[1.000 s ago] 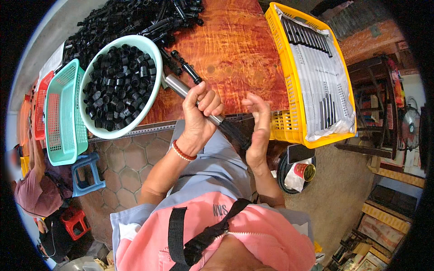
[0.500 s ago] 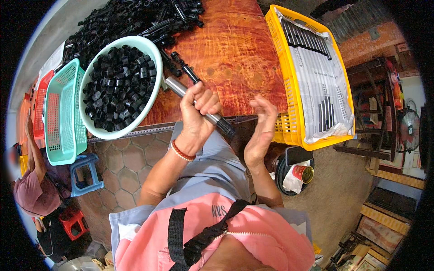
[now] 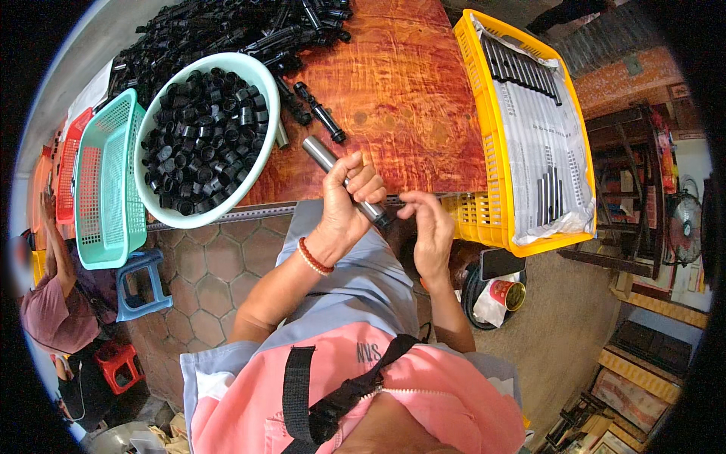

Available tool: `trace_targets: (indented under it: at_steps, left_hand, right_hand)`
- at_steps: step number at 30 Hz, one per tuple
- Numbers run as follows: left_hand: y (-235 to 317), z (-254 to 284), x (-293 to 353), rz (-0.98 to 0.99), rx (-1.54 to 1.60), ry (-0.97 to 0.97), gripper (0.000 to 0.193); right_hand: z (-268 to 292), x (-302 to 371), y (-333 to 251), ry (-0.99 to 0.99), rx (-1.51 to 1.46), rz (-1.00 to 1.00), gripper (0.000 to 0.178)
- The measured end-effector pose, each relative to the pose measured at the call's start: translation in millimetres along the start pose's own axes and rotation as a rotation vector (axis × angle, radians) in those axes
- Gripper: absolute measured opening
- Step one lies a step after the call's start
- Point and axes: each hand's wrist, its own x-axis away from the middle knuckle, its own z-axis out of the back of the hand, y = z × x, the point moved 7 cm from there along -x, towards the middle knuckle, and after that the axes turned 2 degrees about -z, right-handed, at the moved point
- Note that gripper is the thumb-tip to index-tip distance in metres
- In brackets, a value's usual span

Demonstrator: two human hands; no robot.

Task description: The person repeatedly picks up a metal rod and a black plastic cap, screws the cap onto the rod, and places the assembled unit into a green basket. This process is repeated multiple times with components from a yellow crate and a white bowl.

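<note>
My left hand (image 3: 350,198) is closed around a silver metal tube (image 3: 321,153) that slants from upper left to lower right. A black end piece (image 3: 383,221) sits at the tube's lower end. Just right of that end is my right hand (image 3: 429,231), its fingers bent but apart, with nothing visible in them. Beyond the left hand, a black tubular part (image 3: 325,117) lies on the reddish wooden table (image 3: 401,98). To the left, a pale green basin (image 3: 270,85) holds many short black caps (image 3: 204,144).
Black parts (image 3: 219,38) are heaped at the far left. A green basket (image 3: 113,181) stands beside the basin; a yellow crate (image 3: 495,163) with black rods is at right. Below are a blue stool (image 3: 144,286) and a phone (image 3: 502,262). Another person (image 3: 60,306) sits at left.
My right hand has come left toward the tube's black end, its fingers curling more. The tube's upper end has moved right and down, clear of the basin's rim, still in my left hand.
</note>
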Motion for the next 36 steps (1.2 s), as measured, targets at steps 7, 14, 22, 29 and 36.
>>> trace_targets:
  at_steps: [7,14,22,29,36]
  left_hand:
    - [5,8,-1,-0.023,0.023,0.048,0.034]
    - [2,6,2,-0.048,-0.123,0.036,0.033]
    - [-5,10,5,0.008,-0.111,0.033,0.034]
    - [-4,15,6,0.014,-0.107,-0.006,0.035]
    - [-4,16,8,0.015,-0.099,-0.026,0.035]
  right_hand:
    - [-17,15,-5,-0.224,0.296,0.024,0.024]
    - [-31,16,-7,-0.282,0.391,0.021,0.031]
    - [-37,25,-2,-0.257,0.406,0.016,0.028]
    - [-41,27,4,-0.291,0.386,-0.029,0.027]
    - [-42,29,-1,-0.253,0.360,-0.014,0.026]
